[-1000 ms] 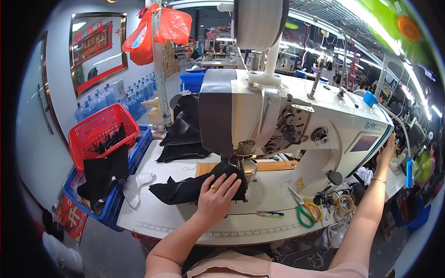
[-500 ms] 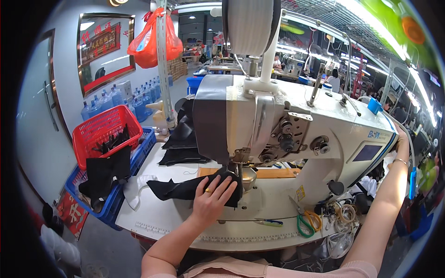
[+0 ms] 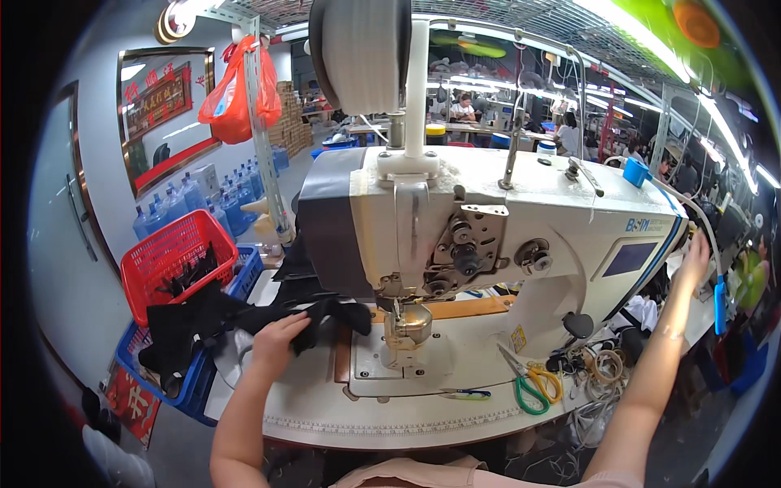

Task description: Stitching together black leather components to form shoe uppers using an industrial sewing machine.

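Note:
My left hand [image 3: 281, 335] grips the edge of a black fabric piece [image 3: 338, 313], crumpled and partly raised to the left of the needle area; my thumb is hidden. The piece lies clear of the sewing machine's [image 3: 488, 203] presser foot and its metal post [image 3: 409, 325]. Out at the machine's right end, my right hand [image 3: 692, 262] is beside the handwheel end, fingers extended and holding nothing that I can see. More black pieces [image 3: 294, 272] are stacked behind the machine head's left side.
Green- and yellow-handled scissors [image 3: 533, 386] and a small thread snipper [image 3: 468, 394] lie on the tabletop [image 3: 325, 427]. At the left, a red basket [image 3: 142, 272] sits over a blue crate [image 3: 175, 390], with black pieces across them. Tape rolls [image 3: 604, 368] crowd the right side.
My left hand has drawn the black fabric piece leftward, away from the needle area. My right hand has come off the machine's right end, its fingers extended. The view has shifted somewhat.

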The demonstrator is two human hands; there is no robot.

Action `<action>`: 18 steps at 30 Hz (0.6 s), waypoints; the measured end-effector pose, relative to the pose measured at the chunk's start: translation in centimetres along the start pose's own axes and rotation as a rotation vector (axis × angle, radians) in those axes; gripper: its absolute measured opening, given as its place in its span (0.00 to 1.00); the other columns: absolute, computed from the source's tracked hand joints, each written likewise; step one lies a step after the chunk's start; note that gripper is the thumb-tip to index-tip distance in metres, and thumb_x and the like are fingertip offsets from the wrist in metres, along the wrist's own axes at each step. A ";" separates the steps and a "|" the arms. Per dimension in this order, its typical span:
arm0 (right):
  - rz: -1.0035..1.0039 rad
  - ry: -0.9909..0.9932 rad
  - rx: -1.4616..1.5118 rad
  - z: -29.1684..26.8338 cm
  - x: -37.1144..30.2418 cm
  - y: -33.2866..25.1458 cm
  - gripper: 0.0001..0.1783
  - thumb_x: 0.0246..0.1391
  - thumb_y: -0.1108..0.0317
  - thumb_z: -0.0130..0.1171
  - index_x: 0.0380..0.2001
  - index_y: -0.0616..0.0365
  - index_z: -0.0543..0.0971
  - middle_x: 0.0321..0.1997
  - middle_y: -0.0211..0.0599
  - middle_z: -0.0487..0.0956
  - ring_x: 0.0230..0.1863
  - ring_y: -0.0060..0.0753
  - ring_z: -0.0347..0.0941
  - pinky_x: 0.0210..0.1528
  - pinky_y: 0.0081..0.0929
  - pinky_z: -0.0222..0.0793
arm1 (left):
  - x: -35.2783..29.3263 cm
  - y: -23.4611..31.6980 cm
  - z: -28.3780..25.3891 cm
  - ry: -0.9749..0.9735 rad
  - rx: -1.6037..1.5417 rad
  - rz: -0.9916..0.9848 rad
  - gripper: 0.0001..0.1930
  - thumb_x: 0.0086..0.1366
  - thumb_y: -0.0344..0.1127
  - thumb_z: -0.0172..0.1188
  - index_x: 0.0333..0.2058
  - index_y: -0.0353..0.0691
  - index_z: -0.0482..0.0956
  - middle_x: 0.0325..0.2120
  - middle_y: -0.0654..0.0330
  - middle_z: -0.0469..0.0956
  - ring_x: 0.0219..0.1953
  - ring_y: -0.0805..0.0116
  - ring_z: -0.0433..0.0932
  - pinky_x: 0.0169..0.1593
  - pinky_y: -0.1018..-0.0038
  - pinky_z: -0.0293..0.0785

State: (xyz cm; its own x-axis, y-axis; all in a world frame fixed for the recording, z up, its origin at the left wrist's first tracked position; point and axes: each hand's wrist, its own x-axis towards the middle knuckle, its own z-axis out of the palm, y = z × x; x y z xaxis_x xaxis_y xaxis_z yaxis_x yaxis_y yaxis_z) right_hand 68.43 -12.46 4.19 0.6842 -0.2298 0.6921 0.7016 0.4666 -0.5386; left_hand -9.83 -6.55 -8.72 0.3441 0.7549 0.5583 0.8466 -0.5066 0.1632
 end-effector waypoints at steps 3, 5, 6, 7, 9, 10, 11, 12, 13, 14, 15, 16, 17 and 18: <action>-0.098 -0.108 -0.026 -5.6 -15.5 -7.0 0.15 0.63 0.66 0.53 0.47 0.66 0.75 0.48 0.40 0.76 0.50 0.32 0.70 0.56 0.27 0.62 | -2.7 1.9 -3.9 0.037 -0.181 -0.106 0.24 0.49 0.18 0.55 0.47 0.40 0.79 0.43 0.49 0.79 0.45 0.52 0.78 0.49 0.67 0.74; -0.125 -0.407 -0.044 -8.5 -26.1 -11.9 0.07 0.54 0.72 0.56 0.33 0.65 0.74 0.35 0.38 0.73 0.40 0.27 0.69 0.45 0.28 0.65 | -4.7 3.8 -5.7 -0.171 -0.258 -0.214 0.26 0.49 0.16 0.53 0.50 0.40 0.77 0.44 0.47 0.78 0.46 0.51 0.78 0.50 0.70 0.73; 0.145 -0.525 0.156 -9.0 -32.2 -14.1 0.07 0.46 0.74 0.59 0.31 0.62 0.76 0.35 0.40 0.74 0.40 0.32 0.71 0.43 0.29 0.66 | -5.5 4.7 -6.1 -0.277 -0.363 -0.281 0.28 0.48 0.12 0.48 0.50 0.37 0.77 0.43 0.50 0.80 0.50 0.59 0.78 0.54 0.75 0.69; 0.017 -0.876 0.026 -9.1 -35.1 -15.4 0.09 0.43 0.74 0.62 0.31 0.59 0.77 0.37 0.39 0.76 0.43 0.40 0.72 0.44 0.33 0.67 | -6.1 5.6 -6.0 -0.325 -0.541 -0.351 0.27 0.52 0.13 0.50 0.51 0.38 0.76 0.44 0.53 0.81 0.50 0.66 0.78 0.55 0.76 0.68; -0.085 -1.156 -0.099 -9.0 -40.7 -17.5 0.12 0.42 0.69 0.66 0.35 0.53 0.79 0.41 0.36 0.78 0.48 0.43 0.72 0.47 0.38 0.68 | -7.2 6.8 -5.5 -0.448 -0.856 -0.495 0.22 0.59 0.19 0.56 0.53 0.38 0.75 0.46 0.59 0.79 0.50 0.71 0.75 0.55 0.75 0.69; -0.077 -1.150 -0.098 -9.2 -42.1 -18.0 0.12 0.42 0.69 0.66 0.35 0.53 0.79 0.41 0.36 0.78 0.48 0.43 0.72 0.47 0.38 0.68 | -7.7 7.1 -5.3 -0.453 -0.921 -0.593 0.21 0.60 0.22 0.57 0.53 0.40 0.75 0.43 0.61 0.80 0.47 0.72 0.76 0.52 0.76 0.70; -0.235 -1.210 -0.265 -9.1 -43.0 -18.2 0.12 0.45 0.67 0.64 0.36 0.53 0.79 0.41 0.36 0.78 0.48 0.43 0.72 0.48 0.38 0.68 | -8.1 7.2 -4.8 -0.472 -1.002 -0.665 0.19 0.62 0.25 0.58 0.53 0.41 0.76 0.41 0.62 0.80 0.45 0.73 0.76 0.49 0.77 0.72; -0.394 -1.260 -0.436 -9.0 -43.5 -18.2 0.12 0.47 0.65 0.62 0.37 0.54 0.79 0.41 0.35 0.78 0.48 0.42 0.72 0.49 0.38 0.68 | -8.7 7.2 -4.6 -0.462 -1.099 -0.771 0.15 0.62 0.28 0.59 0.49 0.41 0.79 0.35 0.64 0.80 0.39 0.74 0.77 0.43 0.77 0.73; -0.395 -1.248 -0.437 -8.8 -43.6 -18.0 0.12 0.47 0.65 0.62 0.37 0.54 0.79 0.41 0.35 0.78 0.48 0.42 0.72 0.49 0.38 0.68 | -9.1 7.2 -4.3 -0.475 -1.090 -0.765 0.15 0.62 0.28 0.59 0.49 0.41 0.79 0.35 0.64 0.80 0.39 0.74 0.77 0.43 0.77 0.73; -0.303 -1.340 -0.380 -8.8 -43.5 -17.8 0.13 0.47 0.66 0.61 0.38 0.53 0.79 0.41 0.34 0.78 0.48 0.41 0.72 0.49 0.39 0.68 | -9.5 7.2 -4.1 -0.347 -1.212 -0.810 0.13 0.62 0.29 0.59 0.46 0.38 0.79 0.35 0.62 0.80 0.38 0.72 0.78 0.42 0.75 0.74; -0.168 -1.456 -0.379 -8.8 -43.5 -17.5 0.13 0.48 0.66 0.60 0.40 0.53 0.79 0.40 0.32 0.79 0.48 0.41 0.72 0.49 0.41 0.68 | -9.9 7.2 -3.9 -0.216 -1.333 -0.852 0.11 0.62 0.30 0.58 0.43 0.35 0.78 0.35 0.61 0.80 0.37 0.70 0.79 0.41 0.73 0.75; -0.218 -1.472 -0.375 -8.8 -43.5 -17.3 0.13 0.48 0.69 0.58 0.40 0.53 0.78 0.40 0.32 0.79 0.47 0.41 0.73 0.47 0.41 0.68 | -10.2 7.3 -3.7 -0.098 -1.435 -0.935 0.10 0.62 0.31 0.58 0.40 0.33 0.78 0.35 0.59 0.80 0.36 0.68 0.80 0.41 0.71 0.75; -0.234 -1.453 -0.359 -8.8 -43.6 -17.2 0.13 0.48 0.69 0.58 0.40 0.53 0.78 0.40 0.32 0.79 0.47 0.41 0.73 0.47 0.41 0.68 | -10.4 7.3 -3.5 -0.088 -1.458 -0.878 0.10 0.62 0.31 0.58 0.40 0.33 0.78 0.35 0.59 0.80 0.36 0.68 0.80 0.41 0.71 0.75; -0.304 -1.466 -0.359 -8.8 -43.7 -17.0 0.13 0.47 0.70 0.57 0.39 0.53 0.78 0.39 0.33 0.78 0.46 0.42 0.73 0.47 0.41 0.68 | -10.6 7.4 -3.2 -0.012 -1.480 -0.835 0.12 0.63 0.32 0.56 0.43 0.32 0.77 0.37 0.57 0.80 0.37 0.66 0.80 0.43 0.70 0.76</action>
State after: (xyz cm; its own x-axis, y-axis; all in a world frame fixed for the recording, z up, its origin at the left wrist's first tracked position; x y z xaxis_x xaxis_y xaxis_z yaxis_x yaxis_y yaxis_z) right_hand 28.35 -17.84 -21.08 -0.1285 0.8399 0.5273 0.9305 0.2860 -0.2288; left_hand -8.51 -19.64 -10.82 0.0425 0.9966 -0.0709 -0.2874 0.0802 0.9544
